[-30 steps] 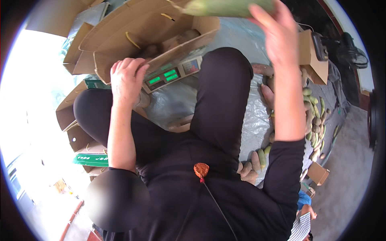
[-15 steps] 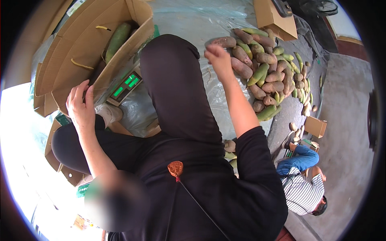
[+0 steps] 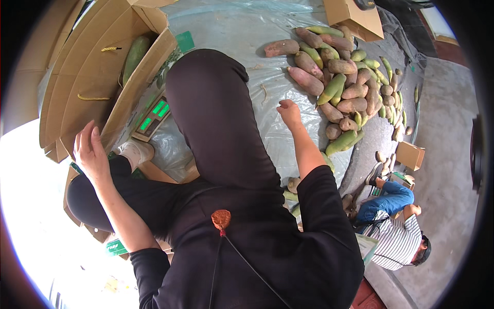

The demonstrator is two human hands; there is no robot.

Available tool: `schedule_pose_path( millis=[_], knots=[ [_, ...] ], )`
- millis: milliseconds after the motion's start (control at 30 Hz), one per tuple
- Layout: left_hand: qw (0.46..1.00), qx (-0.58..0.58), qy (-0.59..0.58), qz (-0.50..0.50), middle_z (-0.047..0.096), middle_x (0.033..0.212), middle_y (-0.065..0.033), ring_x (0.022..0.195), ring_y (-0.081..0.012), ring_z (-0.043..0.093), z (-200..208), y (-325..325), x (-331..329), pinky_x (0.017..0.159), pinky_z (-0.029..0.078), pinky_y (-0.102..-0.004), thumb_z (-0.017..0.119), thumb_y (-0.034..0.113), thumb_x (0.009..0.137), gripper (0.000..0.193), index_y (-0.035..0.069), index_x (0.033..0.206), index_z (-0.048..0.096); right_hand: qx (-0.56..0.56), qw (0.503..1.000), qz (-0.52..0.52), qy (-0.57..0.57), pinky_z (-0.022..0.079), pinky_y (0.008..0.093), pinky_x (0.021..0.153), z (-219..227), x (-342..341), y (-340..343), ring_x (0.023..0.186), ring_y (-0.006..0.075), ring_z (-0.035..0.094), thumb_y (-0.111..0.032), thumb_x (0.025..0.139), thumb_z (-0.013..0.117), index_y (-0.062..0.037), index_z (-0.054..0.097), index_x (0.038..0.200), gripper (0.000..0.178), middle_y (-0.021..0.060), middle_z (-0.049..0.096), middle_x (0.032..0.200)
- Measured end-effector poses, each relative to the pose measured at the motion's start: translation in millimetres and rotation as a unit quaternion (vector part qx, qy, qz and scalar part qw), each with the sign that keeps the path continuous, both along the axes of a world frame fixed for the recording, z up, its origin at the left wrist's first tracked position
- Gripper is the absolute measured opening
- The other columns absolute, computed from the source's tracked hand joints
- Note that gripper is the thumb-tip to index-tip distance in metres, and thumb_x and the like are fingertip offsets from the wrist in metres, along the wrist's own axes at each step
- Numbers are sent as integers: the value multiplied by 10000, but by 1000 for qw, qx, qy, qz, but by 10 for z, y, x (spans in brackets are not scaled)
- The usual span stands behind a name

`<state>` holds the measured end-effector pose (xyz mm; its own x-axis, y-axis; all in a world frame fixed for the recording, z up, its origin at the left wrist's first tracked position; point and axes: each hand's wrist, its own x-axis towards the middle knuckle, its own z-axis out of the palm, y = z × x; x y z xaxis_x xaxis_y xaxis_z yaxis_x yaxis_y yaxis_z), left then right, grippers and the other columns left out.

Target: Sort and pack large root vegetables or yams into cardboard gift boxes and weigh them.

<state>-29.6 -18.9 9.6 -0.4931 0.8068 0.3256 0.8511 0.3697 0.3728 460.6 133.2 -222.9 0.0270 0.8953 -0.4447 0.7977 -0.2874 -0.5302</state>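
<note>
My left hand point(image 3: 91, 154) is open beside the near lower corner of a tall cardboard carton point(image 3: 110, 116), its fingers spread; whether they touch the carton I cannot tell. Inside the carton lies a long green radish point(image 3: 136, 57), and yellow rope loops hang on its wall. Beneath the carton's side shows a weighing scale point(image 3: 153, 118) with a lit green display. Out over the plastic sheet, my right hand point(image 3: 289, 113) has loosely bent fingers and holds nothing visible. It is apart from the heap of green and reddish-brown radishes point(image 3: 342, 90) on its right.
Clear plastic sheeting point(image 3: 221, 31) covers the floor. My bent knee point(image 3: 203, 77) rises between the carton and the heap. An open cardboard box point(image 3: 355, 20) stands behind the radishes. At the lower right, another person in a striped shirt point(image 3: 399, 242) sits beside a small box point(image 3: 410, 155).
My right hand has drawn back from the heap's upper left edge toward me. My left hand has come slightly nearer and further left. The view has shifted a little.
</note>
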Motion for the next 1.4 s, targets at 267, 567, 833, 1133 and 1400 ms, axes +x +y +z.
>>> schedule_pose_path(
  millis=[267,567,833,1133,1400],
  knots=[
    [999,-16,2,43,643,931,-82,865,-221,608,5,12,-1,769,467,-326,562,155,897,183,44,997,668,37,999,31,-22,505,334,781,-108,-112,562,855,253,657,-141,720,691,9,647,1020,338,162,680,890],
    [999,12,22,25,656,884,-95,840,-237,609,65,158,33,764,466,-341,625,105,834,132,35,933,678,-3,954,-34,297,491,288,764,244,-1047,750,882,154,614,-99,813,654,2,604,1101,310,103,657,990],
    [999,25,8,28,655,884,-87,842,-239,608,82,104,15,768,466,-340,607,142,853,147,55,951,676,-5,886,-14,463,494,269,789,867,-1773,562,865,139,607,-33,830,637,22,588,1093,273,107,650,975],
    [999,25,-28,29,645,905,-68,823,-203,606,130,34,-2,744,468,-313,576,183,896,185,62,999,671,22,940,36,339,507,284,762,815,-1779,246,834,155,626,-53,810,651,5,614,1042,243,106,670,911],
    [999,35,-29,27,639,889,-58,789,-173,610,122,12,41,704,478,-293,572,188,909,185,61,1000,671,3,956,31,293,506,310,802,755,-1472,-35,902,205,641,-61,812,644,26,603,1065,271,144,672,961]
  ],
)
